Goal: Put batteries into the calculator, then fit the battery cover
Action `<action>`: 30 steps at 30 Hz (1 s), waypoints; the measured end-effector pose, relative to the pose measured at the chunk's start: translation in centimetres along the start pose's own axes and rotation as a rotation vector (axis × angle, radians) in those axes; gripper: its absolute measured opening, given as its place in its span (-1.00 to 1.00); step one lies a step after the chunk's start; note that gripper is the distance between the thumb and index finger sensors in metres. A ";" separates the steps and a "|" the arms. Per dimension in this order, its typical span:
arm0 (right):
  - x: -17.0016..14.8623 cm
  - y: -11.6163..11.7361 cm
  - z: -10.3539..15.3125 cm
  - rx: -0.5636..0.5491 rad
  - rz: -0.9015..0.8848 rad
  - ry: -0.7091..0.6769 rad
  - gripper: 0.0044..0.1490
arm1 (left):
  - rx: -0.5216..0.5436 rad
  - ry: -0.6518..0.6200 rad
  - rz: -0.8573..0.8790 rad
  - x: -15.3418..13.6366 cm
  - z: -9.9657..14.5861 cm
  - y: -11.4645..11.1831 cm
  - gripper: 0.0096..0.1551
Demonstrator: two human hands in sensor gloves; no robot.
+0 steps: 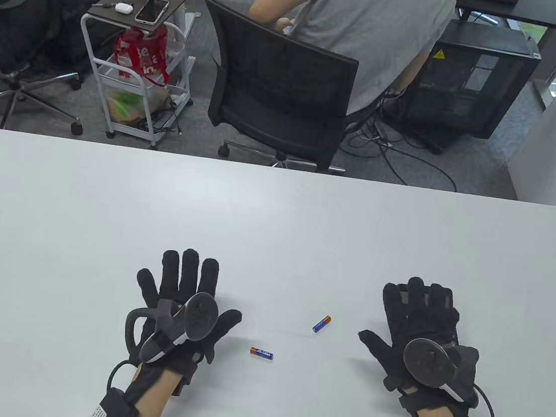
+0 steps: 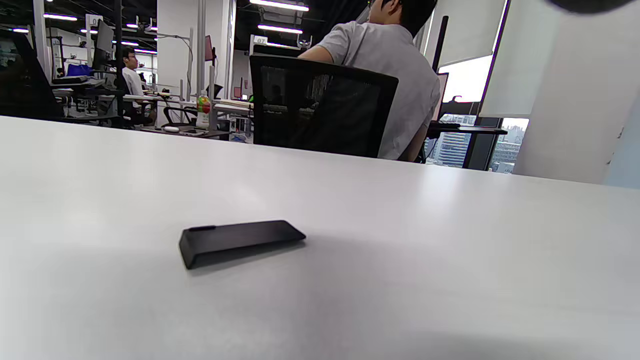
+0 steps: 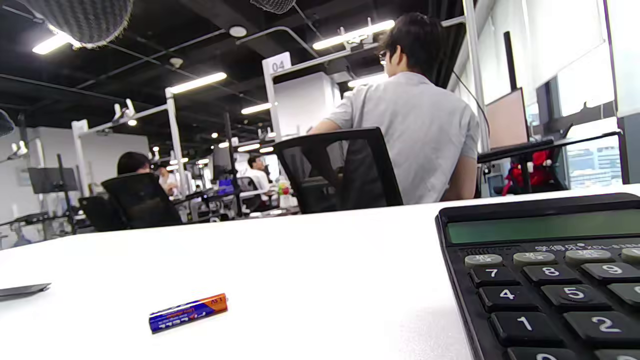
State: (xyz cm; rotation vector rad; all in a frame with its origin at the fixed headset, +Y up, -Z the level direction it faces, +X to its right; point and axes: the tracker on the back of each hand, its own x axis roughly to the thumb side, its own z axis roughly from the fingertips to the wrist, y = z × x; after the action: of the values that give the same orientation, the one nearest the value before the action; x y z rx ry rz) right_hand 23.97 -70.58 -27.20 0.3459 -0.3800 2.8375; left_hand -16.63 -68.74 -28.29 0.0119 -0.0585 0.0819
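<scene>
Both hands sit palm-down at the near edge of the white counter (image 1: 276,218), fingers spread, gripping nothing. Left hand (image 1: 180,303) is on the left, right hand (image 1: 420,332) on the right, well apart, each with a tracker strapped to its back. Calculator (image 3: 545,280) only shows in the right wrist view: keys up, display blank, flat on the counter under the right hand; in the table view that hand covers it, so can't see it there. Battery cover (image 2: 240,241), black, lies flat on the counter in the left wrist view, off the calculator; the left hand hides it in the table view, and whether the fingers touch it can't be told. Two batteries lie loose on the counter between the hands, apart from each other, both blue with an orange end. Near battery (image 1: 261,353) lies roughly crosswise, just right of the left thumb, not touching. Far battery (image 1: 322,324) lies angled, closer to the right hand, clear of its thumb; the right wrist view shows it (image 3: 188,313) on its side left of the calculator, a gap between them. Beyond the counter: a person in a grey shirt (image 1: 360,31) seated with back turned in a black mesh chair (image 1: 277,92), a white trolley (image 1: 132,74) with a phone (image 1: 152,10) on top.
</scene>
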 end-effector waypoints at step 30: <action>-4.9 2.9 -0.8 0.121 0.018 0.342 0.19 | -0.035 -0.006 0.009 0.1 -0.2 -0.6 0.24</action>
State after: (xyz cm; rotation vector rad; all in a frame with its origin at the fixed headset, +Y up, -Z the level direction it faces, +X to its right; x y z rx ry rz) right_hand 27.57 -74.17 -29.91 -0.1234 -0.1427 2.8684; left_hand -16.46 -69.37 -28.48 -0.0235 -0.0656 0.0896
